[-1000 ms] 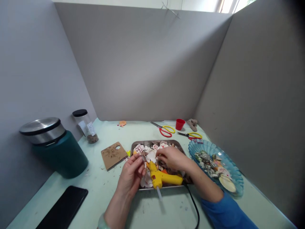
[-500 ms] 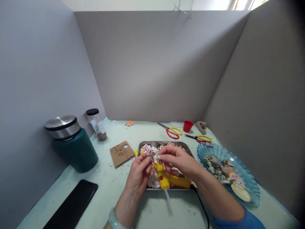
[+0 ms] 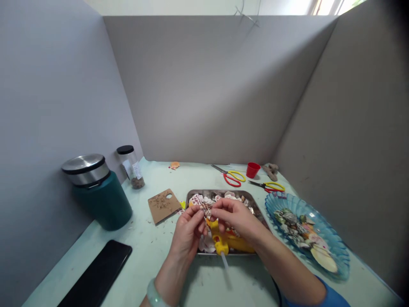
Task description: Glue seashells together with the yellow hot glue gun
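Above the tray, the thumb and forefinger of my left hand are pinched on a small brown-and-white patterned shell. My right hand meets it from the right with fingertips pinched together; what they hold is too small to make out. Below the fingers a yellow hot glue gun lies across the metal tray, partly behind my right hand. A clear glue stick juts from its back end toward me. White and speckled shells fill the tray around both hands.
A blue scalloped dish of shells stands right. Behind are two scissors and a red cup. Leftward lie a brown card, a jar, a teal flask and a black phone. The cord trails right.
My right hand has shifted slightly left and down, so the fingertips of both hands are closer together. More of the glue gun is now covered by my right forearm.
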{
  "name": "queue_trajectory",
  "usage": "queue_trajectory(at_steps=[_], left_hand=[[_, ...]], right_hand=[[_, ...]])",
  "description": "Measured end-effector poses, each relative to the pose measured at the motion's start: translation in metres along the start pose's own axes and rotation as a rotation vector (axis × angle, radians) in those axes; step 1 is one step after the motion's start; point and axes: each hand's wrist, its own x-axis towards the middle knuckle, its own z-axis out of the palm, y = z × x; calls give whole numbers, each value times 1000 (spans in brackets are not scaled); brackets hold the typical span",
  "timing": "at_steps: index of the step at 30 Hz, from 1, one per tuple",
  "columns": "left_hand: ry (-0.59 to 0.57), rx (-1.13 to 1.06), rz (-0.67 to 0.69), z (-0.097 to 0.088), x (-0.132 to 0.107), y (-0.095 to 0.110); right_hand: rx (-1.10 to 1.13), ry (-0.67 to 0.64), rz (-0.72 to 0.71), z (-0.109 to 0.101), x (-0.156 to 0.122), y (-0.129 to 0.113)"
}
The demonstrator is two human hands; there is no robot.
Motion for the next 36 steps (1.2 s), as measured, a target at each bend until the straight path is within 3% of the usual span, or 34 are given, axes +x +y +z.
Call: queue_trajectory(at_steps=[9,36], left_hand=[[9,5,13,-1,1,-1],[11,53,69,-4,2,-2]], right_hand=[[-94,81,8,5,-3,-1],[-104,125,27,10,-2,-1]])
